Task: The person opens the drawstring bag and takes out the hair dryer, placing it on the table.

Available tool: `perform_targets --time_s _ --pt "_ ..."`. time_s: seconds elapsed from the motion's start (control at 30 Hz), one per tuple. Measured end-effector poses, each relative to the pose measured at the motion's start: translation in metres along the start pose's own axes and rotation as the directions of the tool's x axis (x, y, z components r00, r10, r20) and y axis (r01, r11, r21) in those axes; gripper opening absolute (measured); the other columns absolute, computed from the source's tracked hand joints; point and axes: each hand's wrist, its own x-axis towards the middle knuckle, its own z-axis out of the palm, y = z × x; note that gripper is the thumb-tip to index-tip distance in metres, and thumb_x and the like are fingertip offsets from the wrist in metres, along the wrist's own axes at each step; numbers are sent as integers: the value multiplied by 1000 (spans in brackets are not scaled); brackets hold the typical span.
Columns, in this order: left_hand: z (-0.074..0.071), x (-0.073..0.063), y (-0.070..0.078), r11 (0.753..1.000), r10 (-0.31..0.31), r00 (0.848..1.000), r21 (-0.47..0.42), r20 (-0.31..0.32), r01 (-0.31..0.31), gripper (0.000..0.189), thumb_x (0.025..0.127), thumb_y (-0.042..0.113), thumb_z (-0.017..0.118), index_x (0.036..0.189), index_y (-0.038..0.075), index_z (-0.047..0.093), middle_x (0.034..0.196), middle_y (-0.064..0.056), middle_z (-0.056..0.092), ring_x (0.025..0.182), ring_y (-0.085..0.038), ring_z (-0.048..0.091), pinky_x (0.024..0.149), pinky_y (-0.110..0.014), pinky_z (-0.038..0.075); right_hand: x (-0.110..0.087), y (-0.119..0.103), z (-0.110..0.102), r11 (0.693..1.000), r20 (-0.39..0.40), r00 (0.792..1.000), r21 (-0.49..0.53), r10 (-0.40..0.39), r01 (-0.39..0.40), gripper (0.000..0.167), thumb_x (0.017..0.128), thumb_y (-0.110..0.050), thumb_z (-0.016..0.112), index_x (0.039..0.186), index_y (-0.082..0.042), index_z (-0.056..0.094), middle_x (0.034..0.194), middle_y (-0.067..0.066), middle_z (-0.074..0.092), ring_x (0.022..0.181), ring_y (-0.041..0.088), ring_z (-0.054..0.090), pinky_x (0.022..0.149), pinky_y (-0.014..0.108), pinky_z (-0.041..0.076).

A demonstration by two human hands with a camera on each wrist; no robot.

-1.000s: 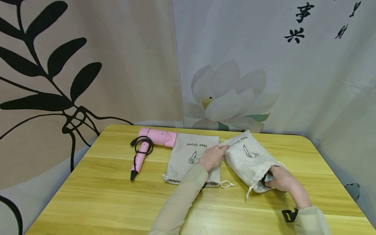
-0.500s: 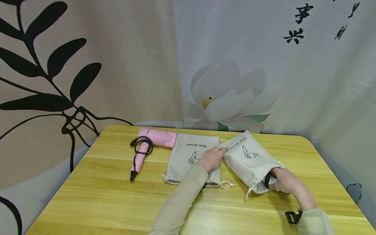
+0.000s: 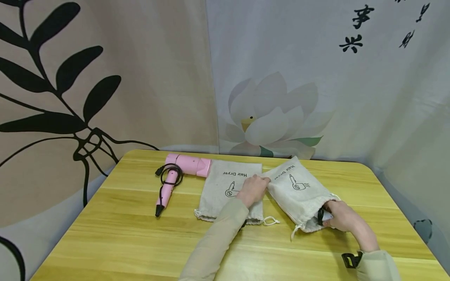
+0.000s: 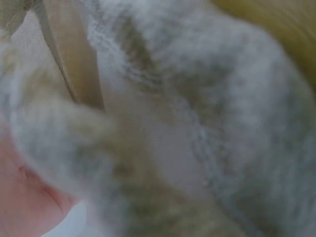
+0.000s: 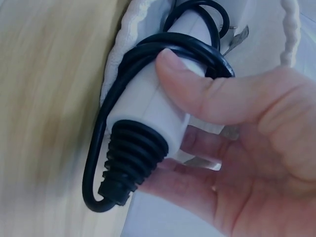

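My right hand (image 3: 339, 216) is at the mouth of the right-hand grey drawstring bag (image 3: 299, 195), printed "Hair Dryer". In the right wrist view, this hand (image 5: 237, 128) grips the white handle of a hair dryer (image 5: 153, 106), thumb on top. A black cord (image 5: 168, 42) is looped round the handle. The dryer's head is hidden in the bag. My left hand (image 3: 254, 190) holds that bag's far-left corner, its thumb hidden, above a second flat drawstring bag (image 3: 218, 203). The left wrist view is mostly blurred cloth, with part of the hand (image 4: 27, 190) at lower left.
A pink hair dryer (image 3: 190, 164) with a coiled black cord (image 3: 172, 173) lies at the left, its nozzle touching the flat bag. All stand on a wooden table (image 3: 123, 234). A printed curtain (image 3: 168, 78) hangs behind.
My right hand has shifted slightly right and towards me, and more of the white hair dryer shows at the bag's mouth. The left hand has drawn a little to the left.
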Motion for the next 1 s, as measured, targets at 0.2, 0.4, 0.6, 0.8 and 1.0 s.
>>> perform_targets --time_s 0.2,0.4,0.6,0.8,1.0 --pt "0 1 0 999 -27 1000 30 -13 28 30 92 13 57 121 20 61 110 -3 69 95 -20 63 75 -32 54 0 2 1 1000 0 1000 2 -2 2 49 71 -11 80 110 10 59 106 27 64 100 45 60 83 52 50" --pt "-2 1 -2 998 -49 998 23 -28 50 30 92 12 58 121 20 61 110 -4 69 95 -19 62 73 -32 55 0 2 0 1000 -16 1000 6 -22 22 50 71 -9 80 113 10 58 108 26 64 101 44 60 84 53 50" --pt "-7 0 -7 998 -66 997 20 -36 67 32 92 10 57 123 20 60 112 -4 69 95 -19 63 73 -32 56 1 0 0 1000 -17 999 0 -31 31 53 73 -9 79 117 11 56 111 27 63 103 45 59 85 53 50" --pt "-7 1 -13 997 -64 996 33 -56 65 26 94 15 56 119 19 61 109 -4 70 93 -19 64 72 -32 56 1 -2 -1 999 -16 999 -6 -31 31 53 73 -8 78 118 10 56 113 28 63 105 47 58 86 54 49" --pt "-8 -2 -15 997 -36 999 -69 -11 35 27 95 13 52 120 17 62 110 -5 69 96 -20 66 75 -33 56 0 -5 0 1000 -8 1000 8 -21 21 52 75 -9 77 118 10 55 114 29 61 106 47 57 88 54 48"
